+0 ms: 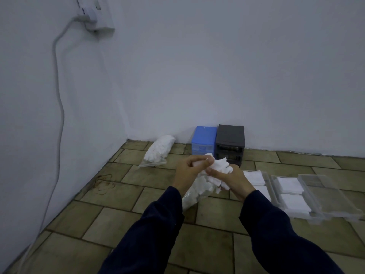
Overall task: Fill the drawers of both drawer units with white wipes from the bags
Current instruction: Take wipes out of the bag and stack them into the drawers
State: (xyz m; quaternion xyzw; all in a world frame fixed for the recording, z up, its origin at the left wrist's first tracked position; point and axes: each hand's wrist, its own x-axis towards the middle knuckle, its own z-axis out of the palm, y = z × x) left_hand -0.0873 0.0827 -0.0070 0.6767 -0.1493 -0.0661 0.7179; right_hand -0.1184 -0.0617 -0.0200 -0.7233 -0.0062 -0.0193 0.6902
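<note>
Both hands grasp a bunch of white wipes [217, 171] above the tiled floor [138, 230]: the left hand [189, 169] pinches its top, the right hand [231, 180] curls round its side. A bag [190, 196] hangs beneath. Blue [203, 139] and grey [230, 141] drawer units stand against the wall, clear drawers [316, 194] lie right, another bag [159, 150] left.

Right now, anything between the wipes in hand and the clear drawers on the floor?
Nothing visible. Both hands, left hand and right hand, grip the bunch of wipes above the bag. The clear drawers lie open-topped on the tiles to the right, partly filled, with bare floor between.
</note>
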